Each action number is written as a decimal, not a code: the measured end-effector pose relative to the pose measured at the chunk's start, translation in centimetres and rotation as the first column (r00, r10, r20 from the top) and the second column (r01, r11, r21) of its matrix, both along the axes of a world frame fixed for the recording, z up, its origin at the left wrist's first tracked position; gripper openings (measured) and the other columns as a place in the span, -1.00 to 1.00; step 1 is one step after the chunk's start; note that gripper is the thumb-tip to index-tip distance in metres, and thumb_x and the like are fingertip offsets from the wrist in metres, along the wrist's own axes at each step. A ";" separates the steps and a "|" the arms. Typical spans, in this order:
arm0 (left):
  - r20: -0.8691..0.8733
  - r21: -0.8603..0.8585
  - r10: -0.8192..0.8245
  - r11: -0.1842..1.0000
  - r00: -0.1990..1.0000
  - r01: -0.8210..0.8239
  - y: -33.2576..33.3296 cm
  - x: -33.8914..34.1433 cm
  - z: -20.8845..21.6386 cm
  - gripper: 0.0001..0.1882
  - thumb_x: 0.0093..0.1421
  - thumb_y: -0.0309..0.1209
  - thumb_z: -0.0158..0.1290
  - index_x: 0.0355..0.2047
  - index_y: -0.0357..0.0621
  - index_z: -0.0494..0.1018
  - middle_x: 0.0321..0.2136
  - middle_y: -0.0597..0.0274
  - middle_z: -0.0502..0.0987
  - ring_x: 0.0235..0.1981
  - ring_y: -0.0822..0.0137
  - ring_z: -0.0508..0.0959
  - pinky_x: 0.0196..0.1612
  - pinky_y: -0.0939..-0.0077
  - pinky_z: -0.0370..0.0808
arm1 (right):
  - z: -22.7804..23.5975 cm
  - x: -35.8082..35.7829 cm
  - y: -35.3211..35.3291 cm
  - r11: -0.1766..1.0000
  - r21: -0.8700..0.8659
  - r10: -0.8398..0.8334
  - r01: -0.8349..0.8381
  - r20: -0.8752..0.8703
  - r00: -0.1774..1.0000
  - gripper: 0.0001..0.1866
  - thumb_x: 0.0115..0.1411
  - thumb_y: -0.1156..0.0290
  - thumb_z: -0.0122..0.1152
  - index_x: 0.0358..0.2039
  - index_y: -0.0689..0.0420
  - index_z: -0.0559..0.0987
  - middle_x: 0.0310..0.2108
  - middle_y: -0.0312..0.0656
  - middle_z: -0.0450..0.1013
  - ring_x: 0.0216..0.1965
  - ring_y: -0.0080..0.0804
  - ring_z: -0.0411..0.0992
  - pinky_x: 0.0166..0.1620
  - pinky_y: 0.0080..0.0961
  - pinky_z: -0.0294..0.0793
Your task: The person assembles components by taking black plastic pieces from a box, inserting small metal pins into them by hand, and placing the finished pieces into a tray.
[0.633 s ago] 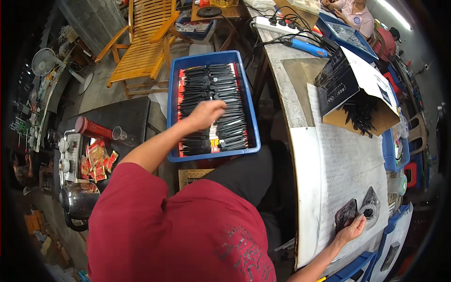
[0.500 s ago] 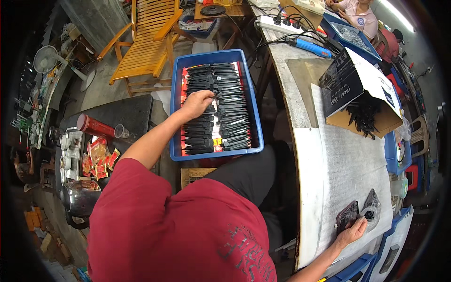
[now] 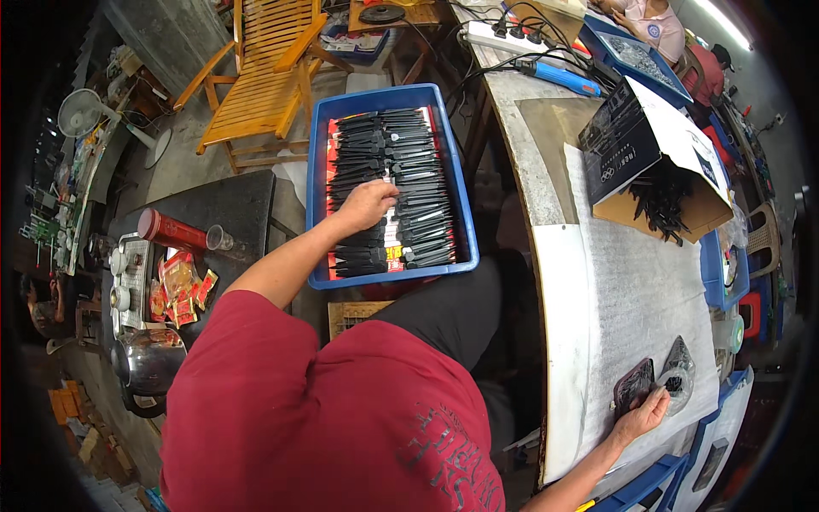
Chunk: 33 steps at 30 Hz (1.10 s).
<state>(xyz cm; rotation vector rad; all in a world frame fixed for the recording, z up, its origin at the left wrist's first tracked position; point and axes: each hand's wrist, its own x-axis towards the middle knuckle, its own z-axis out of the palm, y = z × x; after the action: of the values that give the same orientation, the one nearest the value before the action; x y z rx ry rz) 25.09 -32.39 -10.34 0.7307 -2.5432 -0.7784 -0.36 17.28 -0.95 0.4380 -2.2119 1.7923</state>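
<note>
Head view: the left hand [image 3: 368, 207], fingers curled, lies over rows of slim, pointed black pieces [image 3: 424, 205] in a rectangular blue plastic tray [image 3: 401, 277]; whether it grips one cannot be told. Well apart, the right hand [image 3: 641, 418] brings its fingertips to a clear plastic bag [image 3: 681, 363], grip unclear, just beside a flat dark pouch [image 3: 633, 386].

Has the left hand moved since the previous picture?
Yes. Judged against the blue tray, the left hand has moved slightly down the picture, closer to the tray's near rim.
</note>
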 end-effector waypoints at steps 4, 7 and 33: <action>0.037 -0.136 -0.033 0.990 0.999 0.038 2.0 -1.5 0.0 -0.85 -0.02 -0.44 -0.01 -0.40 -0.19 0.42 -0.46 0.12 0.41 -0.40 0.10 0.44 -0.32 0.37 0.39 | 0.2 0.2 -0.2 1.000 0.005 0.000 0.000 0.012 1.000 -0.79 0.19 0.34 -0.14 -0.55 0.11 0.33 -0.63 -0.41 0.18 -0.70 -0.75 0.05 -0.68 -0.82 -0.01; 0.085 -0.325 -0.059 0.942 0.995 0.084 2.9 -2.6 -0.5 -0.90 -0.07 -0.44 -0.03 -0.48 -0.11 0.42 -0.53 0.20 0.36 -0.45 0.18 0.43 -0.38 0.34 0.39 | 0.1 0.2 -0.1 1.000 -0.004 0.007 -0.007 0.011 1.000 -0.80 0.19 0.35 -0.14 -0.55 0.11 0.34 -0.63 -0.42 0.19 -0.69 -0.76 0.05 -0.69 -0.82 -0.01; 0.251 -0.530 0.084 0.845 0.964 0.064 4.8 -7.6 -2.0 -0.89 -0.06 -0.47 -0.15 -0.53 -0.10 0.39 -0.47 0.22 0.38 -0.34 0.22 0.38 -0.35 0.31 0.32 | 0.6 0.5 0.0 0.999 -0.025 -0.027 0.028 0.023 0.999 -0.85 0.17 0.36 -0.10 -0.50 0.11 0.36 -0.67 -0.43 0.21 -0.71 -0.79 0.08 -0.69 -0.86 0.02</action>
<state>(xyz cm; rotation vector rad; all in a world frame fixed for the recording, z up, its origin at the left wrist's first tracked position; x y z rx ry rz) 17.52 -27.63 -12.34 0.6847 -2.7885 0.0692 0.12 17.30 -0.31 0.3815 -2.1973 1.8175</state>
